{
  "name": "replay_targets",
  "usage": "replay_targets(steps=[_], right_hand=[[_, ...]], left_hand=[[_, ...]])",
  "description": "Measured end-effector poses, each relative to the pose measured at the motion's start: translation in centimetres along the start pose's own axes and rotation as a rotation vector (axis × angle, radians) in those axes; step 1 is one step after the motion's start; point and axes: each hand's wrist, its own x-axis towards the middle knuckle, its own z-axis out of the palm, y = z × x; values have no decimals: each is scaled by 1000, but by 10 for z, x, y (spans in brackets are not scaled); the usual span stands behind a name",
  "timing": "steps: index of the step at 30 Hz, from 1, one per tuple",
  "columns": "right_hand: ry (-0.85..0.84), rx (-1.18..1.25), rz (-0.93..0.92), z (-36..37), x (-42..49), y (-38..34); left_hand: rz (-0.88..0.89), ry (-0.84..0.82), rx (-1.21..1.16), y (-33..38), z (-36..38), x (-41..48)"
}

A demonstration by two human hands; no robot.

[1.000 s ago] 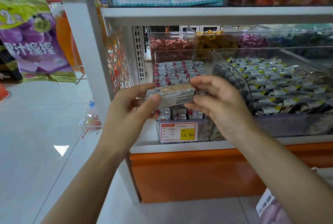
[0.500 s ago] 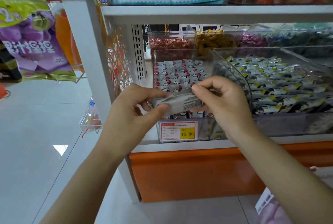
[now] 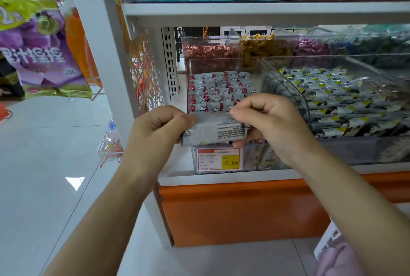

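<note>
A single head-worn wide-angle camera looks forward and down from close behind the left hand point(image 3: 155, 130) and right hand point(image 3: 274, 125). Just beyond the fingers point(image 3: 248, 110) stands a bin point(image 3: 255, 158); below them, floor point(image 3: 44, 164). The upper left edge seems motion-blurred.

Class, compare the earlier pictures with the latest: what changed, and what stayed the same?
The silver packet has been rolled over and lowered slightly, its printed-text side now up. The left hand and right hand keep pinching its ends. Sweet bin and price tag unchanged.

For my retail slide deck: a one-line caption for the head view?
Left hand and right hand grip a grey snack packet before a clear candy bin.
</note>
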Motion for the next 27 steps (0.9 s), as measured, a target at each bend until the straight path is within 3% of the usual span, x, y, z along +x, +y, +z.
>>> replay_targets(steps=[7, 14, 18, 22, 27], right_hand=[[-54, 178, 185, -11, 10, 1], [-149, 307, 74, -12, 9, 8], [95, 115, -50, -9, 11, 11], [417, -33, -72, -17, 16, 15], [527, -136, -61, -17, 26, 19]], left_hand=[[96, -52, 73, -1, 2, -1], [60, 48, 40, -6, 5, 8], [100, 69, 54, -9, 10, 15], [283, 81, 652, -22, 10, 23], [351, -52, 1032, -30, 14, 25]])
